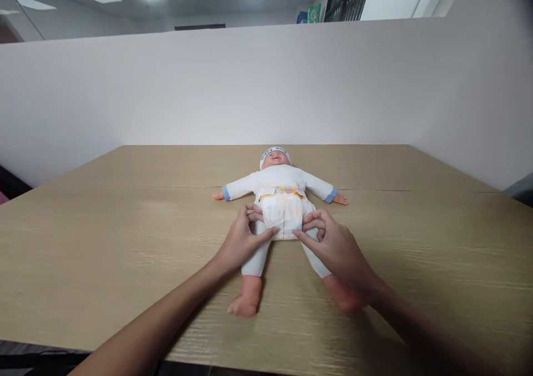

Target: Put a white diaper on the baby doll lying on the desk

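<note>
A baby doll [280, 173] lies on its back on the table, head away from me, arms spread and legs toward me. It wears a white outfit with blue cuffs and a white cap with lettering. A white diaper [283, 212] with an orange printed waistband covers its hips. My left hand [245, 234] is closed at the diaper's left edge, its thumb on the lower front. At the right edge my right hand [331, 237] pinches likewise, thumb near the crotch and fingers curled by the hip. My right hand and forearm partly hide the doll's right-side leg and foot.
The wood-grain table [125, 254] reaches back to a white partition [250, 87], which also rises on both sides. A thin seam crosses the tabletop behind the diaper. Dark objects show at the far left and right edges.
</note>
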Demonstrator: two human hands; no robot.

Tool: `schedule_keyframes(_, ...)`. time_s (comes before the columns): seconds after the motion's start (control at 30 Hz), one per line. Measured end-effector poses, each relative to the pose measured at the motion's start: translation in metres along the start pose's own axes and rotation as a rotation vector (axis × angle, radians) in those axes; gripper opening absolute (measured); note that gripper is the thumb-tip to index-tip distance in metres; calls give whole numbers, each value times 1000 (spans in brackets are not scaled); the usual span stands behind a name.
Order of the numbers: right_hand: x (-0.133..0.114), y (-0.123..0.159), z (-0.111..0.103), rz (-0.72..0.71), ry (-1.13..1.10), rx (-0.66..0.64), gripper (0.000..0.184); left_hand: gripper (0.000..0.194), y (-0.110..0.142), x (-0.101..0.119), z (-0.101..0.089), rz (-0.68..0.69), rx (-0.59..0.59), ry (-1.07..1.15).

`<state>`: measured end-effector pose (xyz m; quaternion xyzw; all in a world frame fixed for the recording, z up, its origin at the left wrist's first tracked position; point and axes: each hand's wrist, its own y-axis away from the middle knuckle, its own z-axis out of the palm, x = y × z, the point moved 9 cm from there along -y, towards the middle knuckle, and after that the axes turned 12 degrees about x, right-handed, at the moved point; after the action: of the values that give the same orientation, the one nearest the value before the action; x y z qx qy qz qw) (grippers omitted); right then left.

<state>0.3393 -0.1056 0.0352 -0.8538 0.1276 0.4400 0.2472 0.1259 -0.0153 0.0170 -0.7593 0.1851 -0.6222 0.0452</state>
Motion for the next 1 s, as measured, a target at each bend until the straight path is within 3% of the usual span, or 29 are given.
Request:
schedule_keyframes(0.1, -1, 0, 0, -14, 42, -43, 39, 49, 4, 0, -3, -50, 17, -31)
schedule_keyframes(0.3, -8, 4, 16, -118, -54, -129, 35, 34, 5, 20, 2, -10, -86, -131)
schedule_keyframes(0.47, 0, 2, 15, -54, -87, -47, 38, 46, -2, 9, 5, -134, -160, -16)
schedule_keyframes(0.57, 0, 1, 10, -98, -61, 23, 37, 49, -5, 2, 4, -160, -149, 40)
schedule_keyframes(0.7, -2, 3, 1, -201, -18, 136, 39, 46, -6, 5, -6, -88, -37, -35)
schedule_keyframes(0.83, -6, 14, -6, -300, 2, 109, 37, 43, 1, 16, -18, -12, 20, -123)
schedule_keyframes(1.0, 9, 1, -35, -491, 104, 212, 28, 34, -10, 21, -47, 144, 72, -211)
